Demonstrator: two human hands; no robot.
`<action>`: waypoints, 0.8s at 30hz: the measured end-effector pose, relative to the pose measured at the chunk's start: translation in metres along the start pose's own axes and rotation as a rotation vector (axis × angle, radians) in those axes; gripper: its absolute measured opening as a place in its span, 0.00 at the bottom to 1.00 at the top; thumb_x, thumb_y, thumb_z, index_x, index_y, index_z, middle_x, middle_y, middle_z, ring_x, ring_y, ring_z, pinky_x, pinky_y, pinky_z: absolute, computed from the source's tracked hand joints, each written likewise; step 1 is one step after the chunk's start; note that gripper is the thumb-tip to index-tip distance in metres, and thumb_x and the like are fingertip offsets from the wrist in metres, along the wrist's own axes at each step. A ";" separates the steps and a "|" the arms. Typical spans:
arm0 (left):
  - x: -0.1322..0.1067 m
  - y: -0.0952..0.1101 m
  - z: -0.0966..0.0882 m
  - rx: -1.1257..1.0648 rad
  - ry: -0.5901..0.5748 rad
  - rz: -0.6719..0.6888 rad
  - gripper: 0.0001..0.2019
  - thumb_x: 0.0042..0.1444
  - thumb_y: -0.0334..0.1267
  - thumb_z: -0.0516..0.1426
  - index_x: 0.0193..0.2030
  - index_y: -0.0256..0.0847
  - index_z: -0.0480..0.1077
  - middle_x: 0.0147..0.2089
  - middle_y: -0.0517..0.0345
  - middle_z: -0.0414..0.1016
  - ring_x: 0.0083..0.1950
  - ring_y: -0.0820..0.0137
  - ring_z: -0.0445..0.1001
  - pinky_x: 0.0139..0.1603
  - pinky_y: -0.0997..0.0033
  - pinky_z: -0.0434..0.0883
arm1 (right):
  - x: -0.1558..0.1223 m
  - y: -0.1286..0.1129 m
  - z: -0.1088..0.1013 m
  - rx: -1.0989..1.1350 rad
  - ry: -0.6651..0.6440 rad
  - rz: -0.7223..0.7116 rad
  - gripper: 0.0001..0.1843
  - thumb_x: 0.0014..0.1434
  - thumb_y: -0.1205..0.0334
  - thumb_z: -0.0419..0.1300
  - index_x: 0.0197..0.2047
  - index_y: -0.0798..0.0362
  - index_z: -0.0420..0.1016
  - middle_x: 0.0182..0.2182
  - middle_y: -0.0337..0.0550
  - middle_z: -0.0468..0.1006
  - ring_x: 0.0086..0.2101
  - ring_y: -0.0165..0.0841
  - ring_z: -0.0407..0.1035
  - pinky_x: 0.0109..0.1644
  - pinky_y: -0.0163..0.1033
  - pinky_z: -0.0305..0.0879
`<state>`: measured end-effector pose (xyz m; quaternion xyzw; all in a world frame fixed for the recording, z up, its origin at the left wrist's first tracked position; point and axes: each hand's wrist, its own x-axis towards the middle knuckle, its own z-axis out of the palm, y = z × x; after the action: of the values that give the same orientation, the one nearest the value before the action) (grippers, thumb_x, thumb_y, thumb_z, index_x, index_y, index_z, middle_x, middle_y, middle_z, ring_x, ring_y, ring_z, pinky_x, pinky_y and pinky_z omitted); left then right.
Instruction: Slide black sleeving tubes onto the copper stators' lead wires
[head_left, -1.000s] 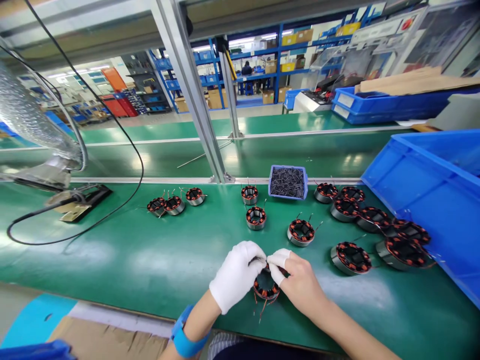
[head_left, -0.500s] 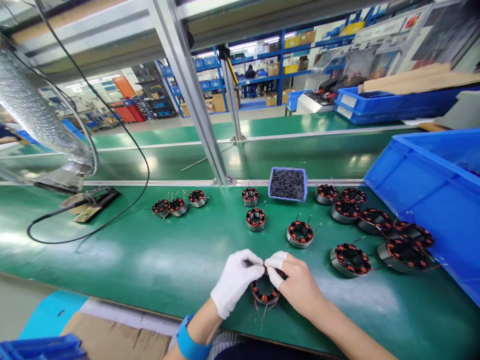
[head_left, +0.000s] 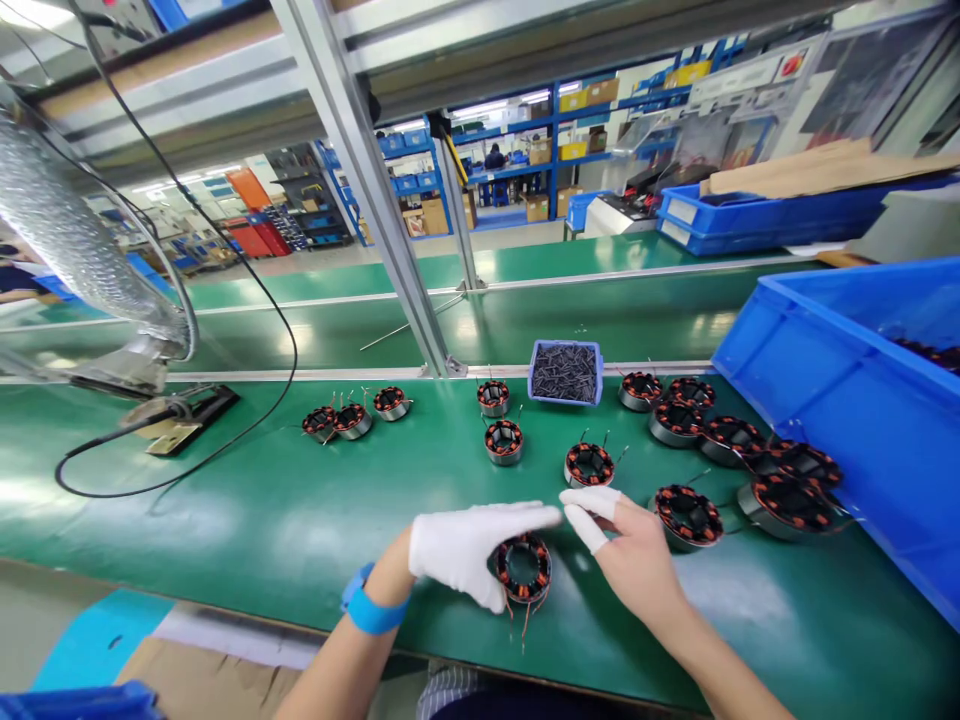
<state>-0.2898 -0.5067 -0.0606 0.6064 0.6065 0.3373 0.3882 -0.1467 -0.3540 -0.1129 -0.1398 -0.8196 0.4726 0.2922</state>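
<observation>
In the head view, my left hand (head_left: pixel 469 550), in a white glove, curls round the left and far sides of a motor stator (head_left: pixel 550 572). Its thumb is at the near left edge and its long fingers stretch along the far rim. Copper wire ends hang from the stator's near side. Just to the right, my right hand (head_left: pixel 626 545) wears white finger covers, its tips closed close together and apart from the stator. Whether anything small is pinched there cannot be made out. Another stator (head_left: pixel 589 466) lies just beyond those fingertips.
A small bin (head_left: pixel 565 373) of short black pieces stands at the back of the green bench (head_left: pixel 300 530). Several stators (head_left: pixel 679 420) lie to the right, beside a big blue crate (head_left: pixel 840 350). More stators (head_left: pixel 352 420) sit left, near a black cable (head_left: pixel 292 345).
My hands have parted from their shared pinch at the stator's far rim. The left has spread round the stator; the right has moved away to the right. The view has shifted slightly.
</observation>
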 end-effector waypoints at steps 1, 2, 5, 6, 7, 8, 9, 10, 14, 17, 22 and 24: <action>0.006 0.002 0.001 0.042 -0.100 0.009 0.36 0.38 0.42 0.63 0.56 0.46 0.58 0.56 0.55 0.63 0.57 0.61 0.60 0.57 0.65 0.57 | -0.005 -0.001 -0.007 -0.009 0.046 0.002 0.09 0.55 0.63 0.55 0.37 0.52 0.76 0.36 0.43 0.75 0.36 0.34 0.69 0.39 0.36 0.67; 0.011 0.003 0.004 0.090 -0.124 -0.008 0.35 0.37 0.43 0.63 0.55 0.46 0.60 0.53 0.57 0.66 0.54 0.61 0.64 0.54 0.66 0.60 | -0.011 -0.002 -0.015 -0.027 0.076 -0.008 0.09 0.55 0.62 0.55 0.37 0.51 0.76 0.36 0.43 0.75 0.36 0.34 0.69 0.39 0.36 0.67; 0.019 0.002 0.021 0.319 0.172 -0.260 0.32 0.34 0.48 0.63 0.49 0.45 0.65 0.46 0.56 0.69 0.44 0.61 0.69 0.45 0.67 0.65 | -0.033 -0.007 -0.032 -0.097 0.053 -0.014 0.09 0.54 0.60 0.56 0.36 0.48 0.76 0.34 0.41 0.76 0.34 0.34 0.69 0.38 0.35 0.67; 0.018 0.000 0.026 0.382 0.303 -0.374 0.30 0.34 0.51 0.62 0.47 0.44 0.67 0.43 0.55 0.68 0.42 0.62 0.69 0.42 0.67 0.65 | -0.040 -0.008 -0.034 -0.112 -0.003 0.020 0.08 0.54 0.60 0.56 0.35 0.48 0.76 0.32 0.40 0.76 0.31 0.33 0.70 0.34 0.34 0.67; 0.016 -0.002 0.030 0.404 0.397 -0.468 0.27 0.36 0.53 0.60 0.44 0.43 0.68 0.41 0.56 0.68 0.39 0.63 0.68 0.39 0.68 0.65 | -0.045 -0.009 -0.034 -0.119 -0.087 0.073 0.09 0.54 0.59 0.55 0.32 0.48 0.77 0.29 0.40 0.75 0.28 0.33 0.69 0.30 0.33 0.66; 0.014 -0.005 0.033 0.384 0.448 -0.529 0.23 0.40 0.54 0.58 0.40 0.42 0.69 0.38 0.56 0.67 0.37 0.65 0.68 0.36 0.69 0.64 | -0.049 -0.009 -0.032 -0.117 -0.186 0.136 0.11 0.55 0.59 0.54 0.30 0.49 0.76 0.25 0.40 0.74 0.25 0.32 0.68 0.26 0.32 0.65; 0.011 -0.008 0.034 0.327 0.458 -0.546 0.20 0.43 0.54 0.56 0.38 0.41 0.70 0.36 0.57 0.67 0.35 0.66 0.68 0.35 0.70 0.64 | -0.050 -0.008 -0.027 -0.105 -0.282 0.203 0.12 0.56 0.59 0.52 0.28 0.51 0.75 0.22 0.39 0.72 0.22 0.31 0.67 0.23 0.32 0.63; 0.009 -0.012 0.034 0.245 0.443 -0.523 0.18 0.45 0.52 0.56 0.36 0.41 0.70 0.35 0.57 0.66 0.34 0.68 0.67 0.35 0.71 0.64 | -0.048 -0.007 -0.020 -0.087 -0.357 0.271 0.14 0.57 0.58 0.50 0.27 0.52 0.75 0.19 0.39 0.71 0.19 0.30 0.66 0.20 0.31 0.61; 0.010 -0.027 0.036 -0.152 0.484 -0.348 0.11 0.47 0.41 0.57 0.36 0.38 0.69 0.35 0.58 0.66 0.37 0.70 0.66 0.39 0.72 0.63 | -0.026 0.003 0.009 0.010 -0.366 0.475 0.16 0.56 0.54 0.49 0.33 0.55 0.74 0.15 0.37 0.68 0.15 0.30 0.64 0.19 0.32 0.58; 0.014 -0.033 0.045 -0.333 0.596 -0.307 0.08 0.45 0.35 0.57 0.33 0.39 0.63 0.31 0.63 0.63 0.32 0.74 0.63 0.34 0.75 0.62 | -0.006 0.007 0.023 0.053 -0.239 0.431 0.13 0.52 0.55 0.54 0.33 0.56 0.73 0.19 0.38 0.70 0.19 0.30 0.65 0.23 0.33 0.60; 0.014 -0.033 0.061 -0.141 0.864 -0.268 0.11 0.44 0.28 0.55 0.24 0.40 0.53 0.26 0.67 0.57 0.29 0.76 0.58 0.32 0.76 0.59 | 0.004 0.006 0.029 0.190 -0.102 0.294 0.02 0.45 0.66 0.56 0.25 0.54 0.68 0.25 0.39 0.71 0.27 0.31 0.66 0.31 0.33 0.62; 0.013 -0.033 0.064 -0.108 0.905 -0.247 0.13 0.44 0.28 0.56 0.23 0.40 0.52 0.26 0.66 0.57 0.29 0.76 0.58 0.32 0.76 0.60 | 0.004 0.005 0.030 0.103 -0.078 0.321 0.05 0.45 0.64 0.57 0.29 0.54 0.69 0.26 0.39 0.72 0.27 0.31 0.65 0.30 0.34 0.62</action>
<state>-0.2487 -0.4987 -0.1208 0.3005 0.7640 0.5501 0.1529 -0.1685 -0.3701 -0.1277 -0.2354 -0.7722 0.5595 0.1878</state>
